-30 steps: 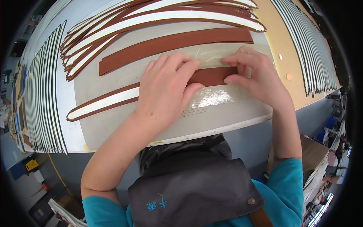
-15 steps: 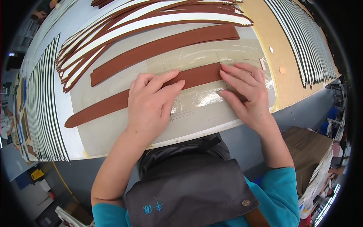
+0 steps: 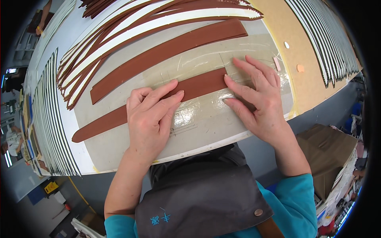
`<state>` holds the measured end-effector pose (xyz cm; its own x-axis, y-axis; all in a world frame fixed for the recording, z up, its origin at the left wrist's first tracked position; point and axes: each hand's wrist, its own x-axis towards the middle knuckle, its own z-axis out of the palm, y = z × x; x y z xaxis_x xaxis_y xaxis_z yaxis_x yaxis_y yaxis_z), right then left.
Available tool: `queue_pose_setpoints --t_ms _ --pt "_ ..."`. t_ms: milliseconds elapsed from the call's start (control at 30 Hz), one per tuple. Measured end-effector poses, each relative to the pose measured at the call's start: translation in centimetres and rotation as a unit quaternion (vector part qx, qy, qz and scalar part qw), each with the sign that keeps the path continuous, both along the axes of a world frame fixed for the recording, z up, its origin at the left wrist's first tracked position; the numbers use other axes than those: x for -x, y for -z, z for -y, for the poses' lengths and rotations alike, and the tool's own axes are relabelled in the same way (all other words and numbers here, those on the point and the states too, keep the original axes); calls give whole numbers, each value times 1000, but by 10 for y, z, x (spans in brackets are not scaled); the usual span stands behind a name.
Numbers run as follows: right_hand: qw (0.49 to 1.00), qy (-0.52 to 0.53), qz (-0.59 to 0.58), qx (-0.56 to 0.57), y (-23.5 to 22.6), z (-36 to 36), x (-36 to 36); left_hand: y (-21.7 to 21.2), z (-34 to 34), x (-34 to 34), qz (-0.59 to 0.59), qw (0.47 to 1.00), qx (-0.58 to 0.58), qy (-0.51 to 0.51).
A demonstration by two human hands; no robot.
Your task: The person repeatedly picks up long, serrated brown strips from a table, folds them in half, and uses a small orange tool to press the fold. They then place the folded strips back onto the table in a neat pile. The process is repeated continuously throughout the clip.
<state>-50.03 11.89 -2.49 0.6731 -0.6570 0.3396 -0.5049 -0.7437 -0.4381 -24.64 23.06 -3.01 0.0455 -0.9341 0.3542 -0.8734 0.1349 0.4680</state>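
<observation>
A long reddish-brown strip point(image 3: 202, 84), leather-like, lies slantwise on the greyish work mat point(image 3: 119, 150), its rounded tip at the left and its square end at the right. My left hand point(image 3: 149, 113) bears down on its middle, index finger and thumb close together on the surface; the other fingers are curled and partly hidden. At the square end, my right hand point(image 3: 258, 93) is spread, with the index fingertip at the strip's edge and the thumb just below on the mat. Beyond my hands lies a stack of wider brown strips point(image 3: 166, 55).
Brown-and-white strips with jagged ends point(image 3: 158, 23) are heaped at the far side. Black-edged white strips line the left point(image 3: 53, 123) and right point(image 3: 321, 43) of the table. A white oval piece point(image 3: 286, 45) and a peach-coloured piece point(image 3: 300, 68) lie on the tan board point(image 3: 283, 23).
My right hand's fingers have spread and its upper fingers lifted off the strip's end. The view has shifted slightly; my left hand stays on the strip.
</observation>
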Motion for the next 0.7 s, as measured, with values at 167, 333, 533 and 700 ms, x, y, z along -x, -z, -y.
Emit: queue_pose_setpoints --t_ms 167,333,533,700 --pt "1000 12 2 -7 2 0 0 1 1 1 -6 1000 5 -2" --pt "999 35 6 5 4 -1 -4 5 1 0 -12 1000 21 -2" --pt "999 37 5 11 4 -1 -4 5 1 1 -24 999 22 0" --pt "999 37 -4 15 3 0 -5 2 0 -1 -3 1000 15 16"
